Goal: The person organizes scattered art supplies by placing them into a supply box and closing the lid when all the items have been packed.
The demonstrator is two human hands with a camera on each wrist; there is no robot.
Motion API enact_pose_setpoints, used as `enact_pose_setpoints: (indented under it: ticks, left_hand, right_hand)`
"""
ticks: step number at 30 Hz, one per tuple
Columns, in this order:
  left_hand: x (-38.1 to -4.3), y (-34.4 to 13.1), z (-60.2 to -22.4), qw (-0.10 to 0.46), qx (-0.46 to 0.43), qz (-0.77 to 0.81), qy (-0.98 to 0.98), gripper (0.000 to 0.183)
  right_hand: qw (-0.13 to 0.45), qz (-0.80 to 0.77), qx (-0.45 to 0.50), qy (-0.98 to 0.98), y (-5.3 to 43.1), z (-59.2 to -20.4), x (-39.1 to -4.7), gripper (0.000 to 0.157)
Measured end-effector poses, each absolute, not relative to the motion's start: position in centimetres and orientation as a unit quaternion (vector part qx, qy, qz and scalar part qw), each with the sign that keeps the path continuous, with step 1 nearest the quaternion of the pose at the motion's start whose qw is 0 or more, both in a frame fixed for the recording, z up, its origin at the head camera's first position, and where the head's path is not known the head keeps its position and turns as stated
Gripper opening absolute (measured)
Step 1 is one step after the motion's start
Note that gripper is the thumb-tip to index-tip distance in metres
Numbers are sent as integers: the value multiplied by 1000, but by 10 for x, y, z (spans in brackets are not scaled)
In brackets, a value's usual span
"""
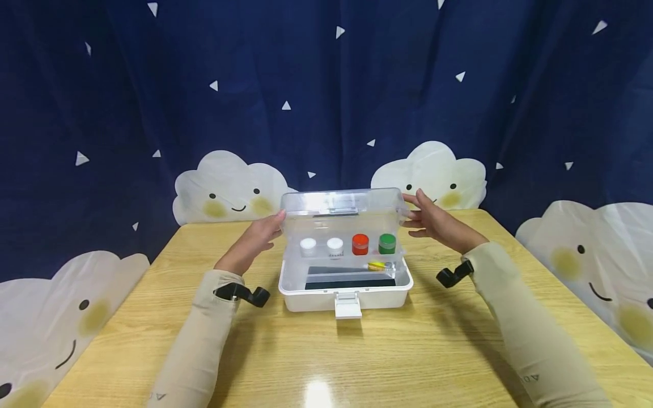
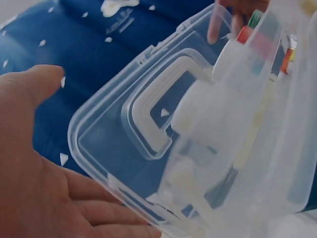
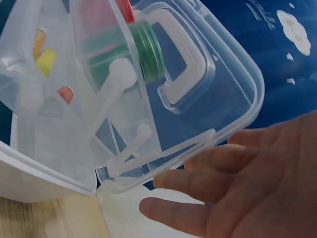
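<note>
A white storage box (image 1: 316, 303) stands on the table with its clear lid (image 1: 342, 201) raised. At the lid's left side is my left hand (image 1: 252, 241), its fingers extended along the edge in the left wrist view. My right hand (image 1: 439, 224) is at the opposite side, fingers spread and fairly straight against or close to the lid's edge. A translucent tray inside carries two white-topped jars (image 1: 308, 246), a red jar (image 1: 360, 244) and a green jar (image 1: 387, 243). Below them lies a small yellow-and-clear item (image 1: 376, 266). A white handle (image 2: 146, 106) is set in the lid.
The box's front latch (image 1: 348, 306) hangs down, unfastened. Beneath is a wooden table (image 1: 326, 357). A dark blue curtain (image 1: 326, 73) with cloud shapes hangs behind and at both sides. Each wrist wears a black camera mount (image 1: 245, 293).
</note>
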State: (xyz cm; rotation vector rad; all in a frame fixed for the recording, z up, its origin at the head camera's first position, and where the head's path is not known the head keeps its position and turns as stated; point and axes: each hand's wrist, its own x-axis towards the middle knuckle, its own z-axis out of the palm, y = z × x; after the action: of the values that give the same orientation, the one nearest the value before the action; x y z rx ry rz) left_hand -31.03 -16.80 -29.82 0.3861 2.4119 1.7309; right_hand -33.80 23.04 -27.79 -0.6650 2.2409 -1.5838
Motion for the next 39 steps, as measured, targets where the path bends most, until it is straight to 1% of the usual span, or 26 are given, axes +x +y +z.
enact_pose_setpoints:
  ticks: [4, 7, 10, 11, 14, 20, 25, 33, 37, 39]
  left_hand:
    - [-302, -163, -296, 52, 126, 532, 835, 78]
    - [-297, -160, -298, 37, 117, 507, 853, 81]
    - [-294, -158, -301, 27, 99, 490, 866, 88]
    - [-293, -158, -302, 24, 93, 487, 868, 91]
    - [-290, -157, -305, 13, 96, 478, 873, 91]
    - [-282, -157, -309, -6, 154, 465, 872, 79]
    - [-278, -157, -314, -32, 159, 440, 883, 74]
    - [-274, -157, -326, -48, 177, 457, 870, 67]
    - [-271, -157, -327, -50, 185, 456, 869, 63]
    - [-268, -157, -325, -49, 190, 455, 868, 61]
  right_hand:
    - [142, -514, -239, 812, 227, -276, -328, 66]
    - [122, -487, -251, 828, 224, -278, -322, 57]
    - [95, -469, -259, 839, 222, -283, -319, 51]
    - [88, -465, -262, 841, 222, -285, -319, 51]
    - [63, -451, -274, 847, 222, -291, -316, 52]
    - [17, -403, -316, 859, 221, -298, -306, 53]
    - [-20, -385, -336, 859, 213, -292, -285, 53]
    - [-37, -383, -328, 863, 217, -309, -279, 53]
    - [-40, -395, -338, 853, 211, -302, -263, 50]
    - [-47, -393, -342, 852, 212, -304, -262, 49]
